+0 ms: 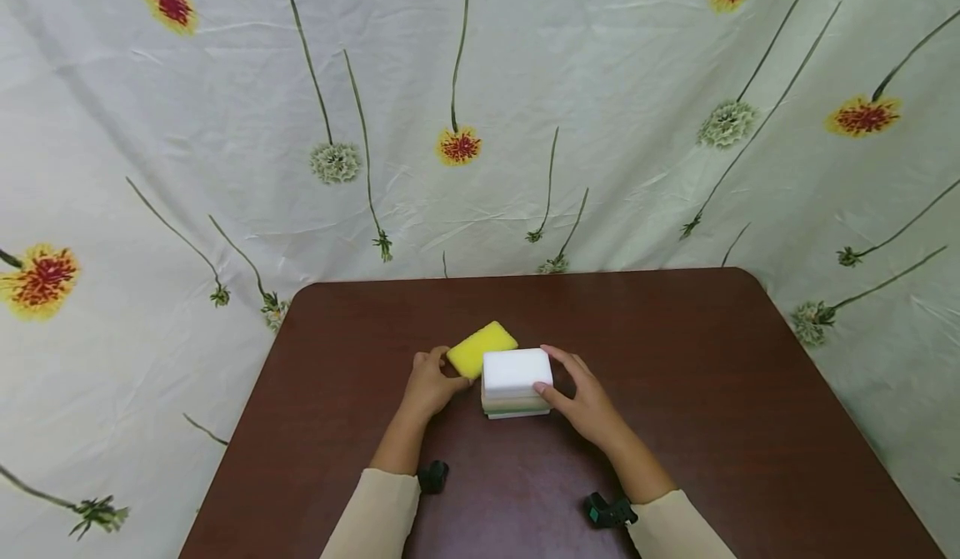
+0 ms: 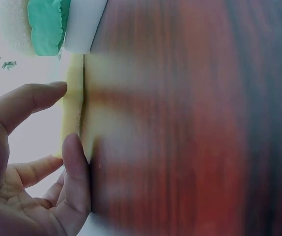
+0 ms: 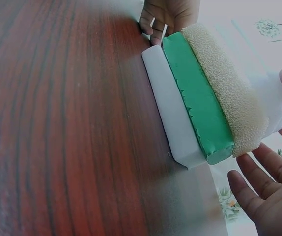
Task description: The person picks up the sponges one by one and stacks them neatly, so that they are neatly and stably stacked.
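A yellow sponge (image 1: pixel 482 349) lies flat on the table, its near right corner behind a stack of blocks. My left hand (image 1: pixel 429 386) holds the sponge's left end, thumb at the near edge and fingers at the far corner. The stack has a white block (image 1: pixel 516 367) on top, a beige porous sponge (image 3: pixel 229 93) below it, then a green block (image 3: pixel 200 98) and a white block (image 3: pixel 173 108) at the bottom. With thumb at the front corner and index finger at the back, my right hand (image 1: pixel 588 401) grips the top white block's right side.
The dark brown wooden table (image 1: pixel 712 392) has rounded far corners. A white flower-printed cloth (image 1: pixel 600 59) hangs behind it and down both sides. Each wrist carries a small black camera, the left one (image 1: pixel 433 476) and the right one (image 1: pixel 609 511).
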Demonstrator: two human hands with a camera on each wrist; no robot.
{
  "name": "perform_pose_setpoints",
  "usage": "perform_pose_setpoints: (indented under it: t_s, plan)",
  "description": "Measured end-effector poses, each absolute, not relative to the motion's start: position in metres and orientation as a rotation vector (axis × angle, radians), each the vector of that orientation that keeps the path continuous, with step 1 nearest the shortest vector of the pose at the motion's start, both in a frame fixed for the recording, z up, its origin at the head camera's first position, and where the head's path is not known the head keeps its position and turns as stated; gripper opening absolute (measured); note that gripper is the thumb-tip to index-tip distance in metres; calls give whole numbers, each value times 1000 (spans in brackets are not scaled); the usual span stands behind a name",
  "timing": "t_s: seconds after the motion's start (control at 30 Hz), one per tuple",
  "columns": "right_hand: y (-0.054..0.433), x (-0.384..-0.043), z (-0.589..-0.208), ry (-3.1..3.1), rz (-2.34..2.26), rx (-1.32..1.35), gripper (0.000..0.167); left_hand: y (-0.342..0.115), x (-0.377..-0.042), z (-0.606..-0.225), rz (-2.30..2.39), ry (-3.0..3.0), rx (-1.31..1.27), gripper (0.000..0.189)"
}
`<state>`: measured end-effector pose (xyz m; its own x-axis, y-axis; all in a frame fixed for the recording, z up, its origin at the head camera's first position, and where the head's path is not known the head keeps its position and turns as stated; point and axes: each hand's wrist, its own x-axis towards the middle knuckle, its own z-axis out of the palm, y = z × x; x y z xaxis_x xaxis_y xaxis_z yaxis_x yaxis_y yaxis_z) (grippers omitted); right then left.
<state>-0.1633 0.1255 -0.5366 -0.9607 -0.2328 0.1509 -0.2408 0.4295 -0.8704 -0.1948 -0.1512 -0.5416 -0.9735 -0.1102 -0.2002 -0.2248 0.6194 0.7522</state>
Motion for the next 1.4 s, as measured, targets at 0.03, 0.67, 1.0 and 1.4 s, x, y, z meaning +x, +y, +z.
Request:
perform_pose_setpoints:
  t_s: [0.03,0.67,1.0,1.4]
  plan:
    - [126,-163,-537,-2648,1616,440,61,-151,-195,-541,1303,2692,-289,74]
    - [126,-164,-538,-2642,1609,445,61,-166,-185,-546,1827,2271,-422,73]
    - [126,-165,-537,-2615,1625,469,60,-165,-174,-535,1862,2303,-447,72]
    - [126,-165,-538,-2625,1610,455,60,-156,-163,-505,1992,2290,-375,71]
